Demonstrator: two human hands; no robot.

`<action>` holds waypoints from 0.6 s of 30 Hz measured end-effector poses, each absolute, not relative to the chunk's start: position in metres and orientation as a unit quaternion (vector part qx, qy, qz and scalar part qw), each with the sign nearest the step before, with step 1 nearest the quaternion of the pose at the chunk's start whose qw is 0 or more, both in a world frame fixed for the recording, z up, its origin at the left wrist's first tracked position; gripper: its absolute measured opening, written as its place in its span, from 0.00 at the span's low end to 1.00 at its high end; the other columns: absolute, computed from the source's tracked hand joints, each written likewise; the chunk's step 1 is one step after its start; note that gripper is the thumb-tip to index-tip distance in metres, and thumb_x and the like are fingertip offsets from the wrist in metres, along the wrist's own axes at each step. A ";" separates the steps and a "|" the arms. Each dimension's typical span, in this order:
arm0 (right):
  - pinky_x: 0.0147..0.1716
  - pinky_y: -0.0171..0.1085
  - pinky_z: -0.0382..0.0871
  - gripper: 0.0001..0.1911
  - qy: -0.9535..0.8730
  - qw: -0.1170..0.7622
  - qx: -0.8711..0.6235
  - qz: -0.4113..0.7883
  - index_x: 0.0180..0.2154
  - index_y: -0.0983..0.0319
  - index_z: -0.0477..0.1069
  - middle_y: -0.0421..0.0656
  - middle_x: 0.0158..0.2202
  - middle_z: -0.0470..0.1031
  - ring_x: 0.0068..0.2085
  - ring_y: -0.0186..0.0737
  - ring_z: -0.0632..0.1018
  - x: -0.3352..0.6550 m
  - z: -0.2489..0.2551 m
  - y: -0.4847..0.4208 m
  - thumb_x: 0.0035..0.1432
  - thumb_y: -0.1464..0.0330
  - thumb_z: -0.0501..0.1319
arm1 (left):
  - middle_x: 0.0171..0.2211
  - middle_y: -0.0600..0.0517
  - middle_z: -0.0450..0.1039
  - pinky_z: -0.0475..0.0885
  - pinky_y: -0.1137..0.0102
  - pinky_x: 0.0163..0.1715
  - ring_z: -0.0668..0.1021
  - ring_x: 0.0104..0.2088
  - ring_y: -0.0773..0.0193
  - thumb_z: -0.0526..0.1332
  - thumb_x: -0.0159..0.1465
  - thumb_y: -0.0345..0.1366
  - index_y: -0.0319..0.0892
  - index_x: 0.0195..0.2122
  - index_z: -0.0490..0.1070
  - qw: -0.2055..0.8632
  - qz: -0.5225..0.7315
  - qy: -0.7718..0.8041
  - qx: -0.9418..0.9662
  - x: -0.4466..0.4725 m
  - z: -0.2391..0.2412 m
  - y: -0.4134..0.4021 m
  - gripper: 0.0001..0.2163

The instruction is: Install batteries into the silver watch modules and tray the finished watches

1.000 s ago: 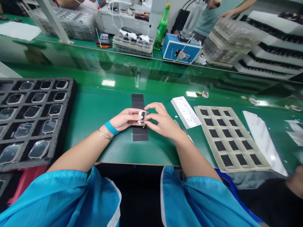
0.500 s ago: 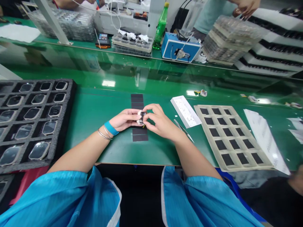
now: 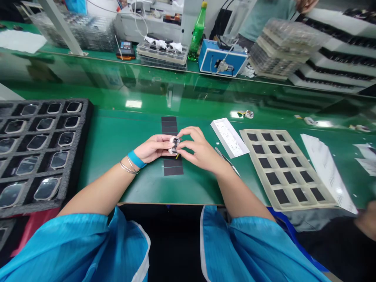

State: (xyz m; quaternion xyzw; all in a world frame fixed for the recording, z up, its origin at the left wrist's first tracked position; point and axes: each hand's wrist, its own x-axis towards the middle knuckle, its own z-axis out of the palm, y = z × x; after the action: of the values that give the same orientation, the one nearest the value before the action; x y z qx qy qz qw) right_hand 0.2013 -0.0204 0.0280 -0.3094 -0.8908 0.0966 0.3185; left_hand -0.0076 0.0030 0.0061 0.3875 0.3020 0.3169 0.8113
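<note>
Left of the fingers lay a black foam tray (image 3: 44,156) holding thirteen visible rounded-rectangular glass-fronted pieces (image 3: 37,142), set in rows, with the tray's left side running out of view. A blue wristband (image 3: 136,159) and two thin silver bangles (image 3: 126,167) circled the left wrist, behind the fingers of the left hand (image 3: 152,150). Those fingers lay together and clamped one side of a small white-and-black part (image 3: 174,145), held in the air just over a green bench mat (image 3: 117,133). The right hand (image 3: 199,150) came in from the other side, its curved fingers (image 3: 188,145) slightly apart, their tips clamped on the same part. A single column of dark rectangular strips (image 3: 173,166) ran under the fingers, about three showing beyond them and two on the near side. Just right of the right fingers lay one pair of slim metal tweezers (image 3: 226,159), and beyond them one white rectangular card tray (image 3: 229,138). Further right sat one beige grid tray (image 3: 258,166) with fifteen dark square pads (image 3: 273,178), three across and five deep, then one white paper sheet (image 3: 326,170). At the far lower right, well away from the fingers, was a co-worker's blurred hand (image 3: 367,221).
</note>
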 end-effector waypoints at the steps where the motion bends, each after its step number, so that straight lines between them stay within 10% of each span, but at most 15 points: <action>1: 0.54 0.52 0.65 0.05 -0.893 0.315 -0.307 0.092 0.34 0.58 0.73 0.47 0.48 0.70 0.54 0.47 0.68 0.200 0.027 -0.021 0.63 0.71 0.60 | 0.33 0.47 0.80 0.79 0.70 0.38 0.81 0.32 0.65 0.74 0.50 0.33 0.35 0.40 0.79 0.811 0.315 0.301 0.389 -0.007 0.006 0.003 0.16; 18: 0.52 0.48 0.64 0.03 -0.876 0.325 -0.322 0.154 0.34 0.59 0.67 0.46 0.45 0.67 0.50 0.44 0.68 0.195 0.021 -0.020 0.62 0.71 0.58 | 0.33 0.47 0.80 0.80 0.69 0.39 0.82 0.33 0.64 0.72 0.52 0.30 0.36 0.41 0.79 0.828 0.321 0.298 0.351 -0.007 0.008 0.002 0.14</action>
State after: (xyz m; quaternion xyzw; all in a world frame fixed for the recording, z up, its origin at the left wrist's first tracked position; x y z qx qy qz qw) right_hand 0.1954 -0.0205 0.0210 -0.3218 -0.8759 0.1538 0.3250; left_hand -0.0069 0.0018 0.0084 0.3512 0.2984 0.3206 0.8276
